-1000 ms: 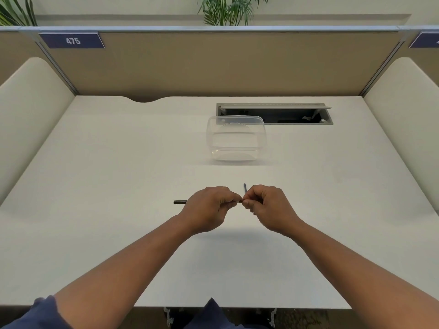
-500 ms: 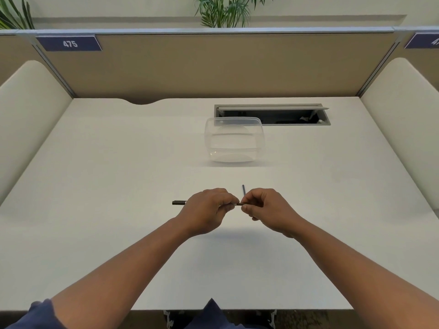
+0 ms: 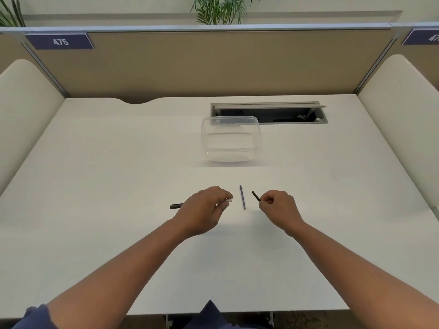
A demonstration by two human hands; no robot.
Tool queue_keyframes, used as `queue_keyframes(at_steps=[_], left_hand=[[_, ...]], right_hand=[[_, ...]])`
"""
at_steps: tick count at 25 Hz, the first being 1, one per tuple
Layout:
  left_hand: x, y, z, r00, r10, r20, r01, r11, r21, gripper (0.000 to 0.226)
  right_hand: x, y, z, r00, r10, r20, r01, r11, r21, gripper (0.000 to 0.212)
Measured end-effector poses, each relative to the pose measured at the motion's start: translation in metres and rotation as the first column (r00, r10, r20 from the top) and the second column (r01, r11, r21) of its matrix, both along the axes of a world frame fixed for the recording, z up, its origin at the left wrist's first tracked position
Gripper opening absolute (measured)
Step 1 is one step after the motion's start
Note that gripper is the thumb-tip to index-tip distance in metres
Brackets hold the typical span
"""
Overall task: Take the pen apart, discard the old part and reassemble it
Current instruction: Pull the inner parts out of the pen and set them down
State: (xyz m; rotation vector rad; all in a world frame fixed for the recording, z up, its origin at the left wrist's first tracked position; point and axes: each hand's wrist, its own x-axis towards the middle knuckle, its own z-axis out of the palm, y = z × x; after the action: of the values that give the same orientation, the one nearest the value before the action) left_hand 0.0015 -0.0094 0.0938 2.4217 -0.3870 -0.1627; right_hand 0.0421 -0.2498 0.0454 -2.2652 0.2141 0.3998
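While both hands hover low over the desk, the pen is in pieces. Left hand: fingers curled shut around the pen barrel, whose dark tail pokes out leftward, long axis running left-right; a pale bit shows at the fingertips, too small to tell what it is. Right hand: thumb and forefinger pinched on a short dark piece, which slants up and to the left from the grip; likely the tip section or the old part, cannot say which. Between the two hands, touching neither, a thin grey rod lies flat on the desk, long axis pointing away from the person, toward the clear plastic container farther back. Judgement: the rod looks like a refill. Right grip sits slightly nearer the rod than the left, though both are close. Container lies straight ahead, well apart from the hands, and seems empty, so the discard step appears not yet done. Whichever hand discards must reach forward past the rod.
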Motion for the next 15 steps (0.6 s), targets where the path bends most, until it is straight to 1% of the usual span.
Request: queue_keyframes(at_steps=[3, 6, 15], left_hand=[[0.002, 0.001, -0.002, 1.000, -0.012, -0.003, 0.012, 1.000, -0.006, 0.018], [0.004, 0.004, -0.004, 1.000, -0.006, -0.004, 0.006, 1.000, -0.023, 0.018], [0.015, 0.009, -0.011, 0.999, 0.022, -0.035, -0.024, 0.998, -0.057, 0.019]], right_hand=[[0.008, 0.002, -0.013, 0.996, -0.073, -0.046, 0.071, 0.997, -0.035, 0.006], [0.017, 0.005, -0.021, 0.991, -0.116, -0.073, 0.112, 0.992, -0.051, 0.009], [0.037, 0.012, -0.035, 0.981, -0.130, -0.146, 0.114, 0.987, -0.118, 0.012]])
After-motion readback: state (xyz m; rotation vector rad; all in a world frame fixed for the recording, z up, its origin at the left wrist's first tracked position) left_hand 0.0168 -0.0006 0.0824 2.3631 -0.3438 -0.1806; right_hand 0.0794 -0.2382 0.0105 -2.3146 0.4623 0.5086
